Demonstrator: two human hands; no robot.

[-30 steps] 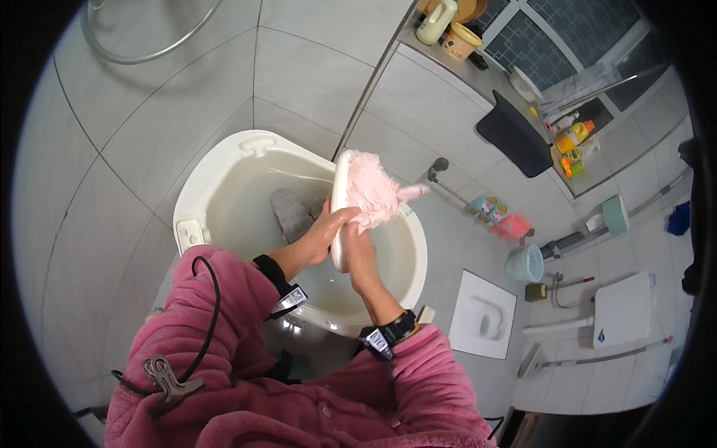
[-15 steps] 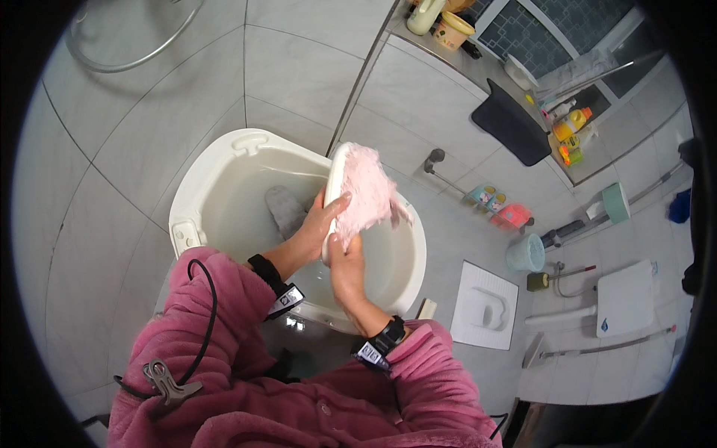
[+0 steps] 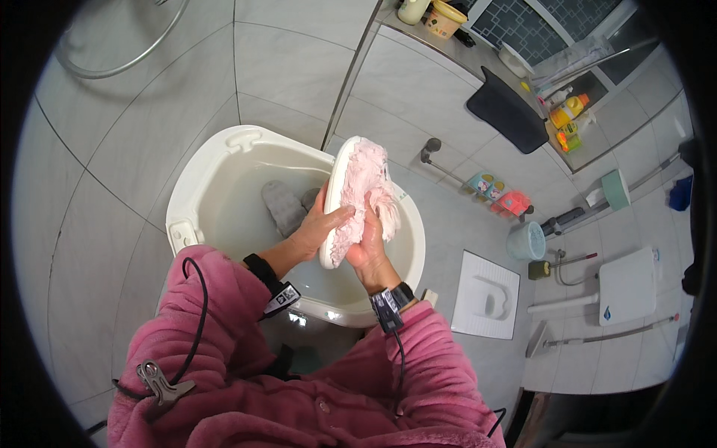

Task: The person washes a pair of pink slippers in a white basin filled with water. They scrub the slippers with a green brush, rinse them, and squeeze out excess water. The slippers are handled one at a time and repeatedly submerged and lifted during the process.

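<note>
Above the white tub (image 3: 179,187) I hold a pink fluffy slipper (image 3: 364,160) with a white sole, tilted on its side. My left hand (image 3: 315,228) grips it by the sole edge, thumb pressed on the pink fluff. Round the lower right of the slipper, my right hand (image 3: 369,250) is closed, its fingers partly buried in the fluff. Cloudy water stands in the tub. In it lies a grey slipper (image 3: 282,209), with another grey piece (image 3: 310,197) beside it, partly hidden behind my left hand.
A white squat toilet (image 3: 485,295) is set in the floor at right. Along the right wall are a rack with slippers (image 3: 489,187), a light-blue bucket (image 3: 526,241) and a toilet brush (image 3: 539,269). Bottles (image 3: 569,110) stand on the ledge; a shower hose (image 3: 123,71) hangs upper left.
My right hand has moved from the slipper's lower end up into the fluff on its right side. The slipper has turned slightly, showing more of its white sole edge.
</note>
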